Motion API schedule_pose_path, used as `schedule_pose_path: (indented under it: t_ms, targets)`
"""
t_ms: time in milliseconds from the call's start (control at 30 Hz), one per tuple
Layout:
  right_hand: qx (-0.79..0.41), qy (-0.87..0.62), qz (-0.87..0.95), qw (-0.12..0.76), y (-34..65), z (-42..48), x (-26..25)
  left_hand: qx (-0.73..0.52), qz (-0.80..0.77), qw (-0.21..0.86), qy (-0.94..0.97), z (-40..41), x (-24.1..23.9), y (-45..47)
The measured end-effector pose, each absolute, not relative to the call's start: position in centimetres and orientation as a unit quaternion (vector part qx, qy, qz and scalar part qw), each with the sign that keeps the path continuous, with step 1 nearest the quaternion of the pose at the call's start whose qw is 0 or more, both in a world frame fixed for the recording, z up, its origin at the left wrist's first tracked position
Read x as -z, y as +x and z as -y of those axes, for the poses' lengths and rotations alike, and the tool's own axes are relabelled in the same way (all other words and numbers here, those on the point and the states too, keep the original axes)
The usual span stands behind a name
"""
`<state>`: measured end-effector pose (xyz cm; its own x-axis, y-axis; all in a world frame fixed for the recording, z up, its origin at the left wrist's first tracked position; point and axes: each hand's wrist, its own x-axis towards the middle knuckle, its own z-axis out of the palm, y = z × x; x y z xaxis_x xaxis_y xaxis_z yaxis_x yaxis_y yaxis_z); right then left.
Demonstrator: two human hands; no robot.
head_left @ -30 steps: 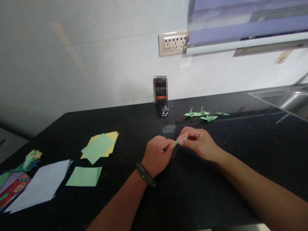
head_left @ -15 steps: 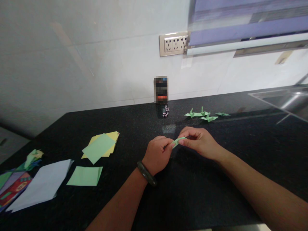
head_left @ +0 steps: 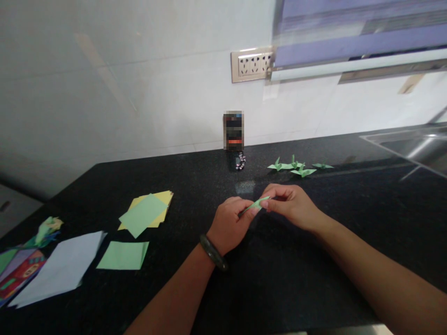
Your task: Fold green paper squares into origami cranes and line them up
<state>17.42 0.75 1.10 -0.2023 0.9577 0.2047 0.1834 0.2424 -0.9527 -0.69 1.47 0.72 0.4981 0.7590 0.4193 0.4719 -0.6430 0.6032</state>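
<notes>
A small piece of folded green paper (head_left: 258,204) is pinched between my two hands, just above the dark countertop. My left hand (head_left: 230,221), with a dark bangle at the wrist, grips its left end between thumb and fingers. At the other end, my right hand (head_left: 288,204) holds the paper between thumb and forefinger. The fingers cover part of the paper, so its full shape is hidden. Beyond my right hand stand several green origami cranes (head_left: 303,172).
To the left lie green sheets (head_left: 145,214) over yellow ones, a folded green sheet (head_left: 122,256) and a white paper stack (head_left: 64,267). A beaded strand (head_left: 240,161) lies by a blurred-out upright phone-like object (head_left: 233,131) at the wall. A sink (head_left: 419,144) is at far right.
My left thumb has slid slightly right along the folded paper, and the paper is turned a little between my fingers. Everything else stays put.
</notes>
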Motion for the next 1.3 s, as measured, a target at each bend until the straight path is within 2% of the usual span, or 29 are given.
schedule_pose_path:
  t_ms: [400,733,1033,1233,1300]
  targets:
    - [-0.481,-0.406,0.634,0.449,17.3,-0.55,-1.55,-0.354,-0.381,0.253,0.816,-1.52,-0.47,-0.67]
    - [-0.46,-0.41,0.637,0.463,17.45,-0.76,-1.3,-0.346,-0.378,0.246,0.823,-1.49,-0.67,-0.63]
    - [-0.392,-0.447,0.639,0.488,17.11,-0.54,-0.95,-0.337,-0.374,0.217,0.836,-1.17,-0.99,-0.49]
    - [-0.54,-0.437,0.5,0.517,16.74,-0.86,-0.81,-0.369,-0.393,0.204,0.817,-1.19,-0.78,-0.46]
    - [-0.548,-0.446,0.475,0.524,16.6,-0.85,-0.8,-0.376,-0.4,0.202,0.811,-1.21,-0.69,-0.45]
